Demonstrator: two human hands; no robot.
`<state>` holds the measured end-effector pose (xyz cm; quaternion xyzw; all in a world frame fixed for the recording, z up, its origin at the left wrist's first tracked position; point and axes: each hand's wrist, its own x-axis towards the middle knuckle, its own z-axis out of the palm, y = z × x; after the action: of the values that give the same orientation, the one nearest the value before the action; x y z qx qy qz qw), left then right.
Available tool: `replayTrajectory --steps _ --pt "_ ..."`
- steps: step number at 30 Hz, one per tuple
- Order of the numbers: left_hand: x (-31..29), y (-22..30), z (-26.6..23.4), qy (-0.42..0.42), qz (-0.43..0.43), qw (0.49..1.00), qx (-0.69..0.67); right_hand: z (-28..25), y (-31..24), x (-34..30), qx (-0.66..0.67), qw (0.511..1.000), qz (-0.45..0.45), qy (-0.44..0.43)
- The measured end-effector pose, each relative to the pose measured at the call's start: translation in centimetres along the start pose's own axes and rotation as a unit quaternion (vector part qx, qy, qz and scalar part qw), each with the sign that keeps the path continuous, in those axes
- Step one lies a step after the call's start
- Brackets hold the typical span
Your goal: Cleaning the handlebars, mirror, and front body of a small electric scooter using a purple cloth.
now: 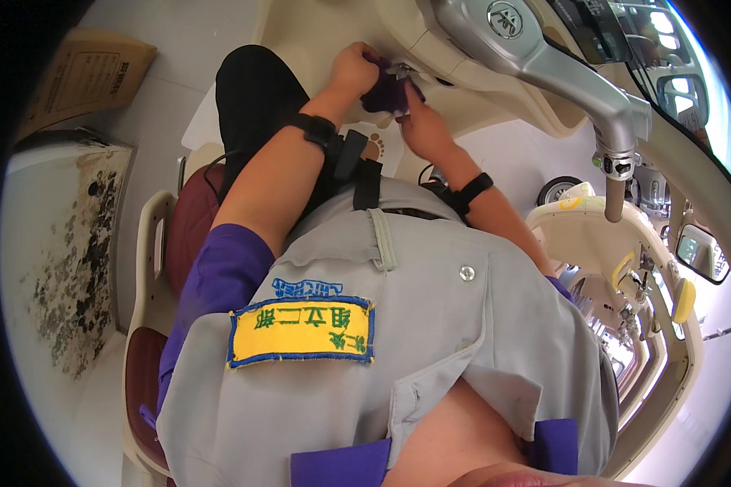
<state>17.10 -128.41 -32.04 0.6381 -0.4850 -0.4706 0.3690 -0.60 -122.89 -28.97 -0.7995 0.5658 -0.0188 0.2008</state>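
Note:
A dark purple cloth (384, 97) is bunched between my hands in front of the beige panel. My left hand (354, 71) is closed on its upper left side. On its right side, my right hand (427, 128) grips the edge with the index finger pointing up along it. Just above the cloth, a small silver metal part (400, 71) sits at the panel, close to my right fingertip. The cloth and my fingers hide part of it. A little white shows at the cloth's lower edge.
The beige panel (487, 89) curves around my hands. A silver handlebar arm (544, 69) crosses the upper right, near the windscreen. At left are the dark red seat (193, 219) and a cardboard box (89, 77). An open beige door (625, 227) and a mirror (701, 252) are at right.

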Motion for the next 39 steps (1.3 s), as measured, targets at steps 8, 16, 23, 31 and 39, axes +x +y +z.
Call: replayTrajectory --steps 8,16,23,31,39 --pt "0.3 -0.9 1.6 -0.027 0.113 0.993 -0.026 -0.6 -0.3 1.4 0.022 0.998 -0.047 0.038" --pt "-0.2 1.4 2.0 -0.006 0.005 0.959 -0.282 -6.8 -2.9 -1.8 0.142 0.954 -0.054 0.26" --pt "-1.1 2.5 2.4 -0.062 -0.071 0.925 -0.368 -4.7 -1.3 1.0 -0.037 0.936 -0.137 0.322" --pt "-2.3 8.1 -2.0 0.224 0.27 0.919 -0.182 -7.4 -5.7 0.5 0.039 0.924 -0.17 0.34" --pt "-1.0 6.4 1.6 0.147 0.269 0.946 -0.108 -3.3 -2.5 2.4 0.022 0.951 -0.087 0.297"
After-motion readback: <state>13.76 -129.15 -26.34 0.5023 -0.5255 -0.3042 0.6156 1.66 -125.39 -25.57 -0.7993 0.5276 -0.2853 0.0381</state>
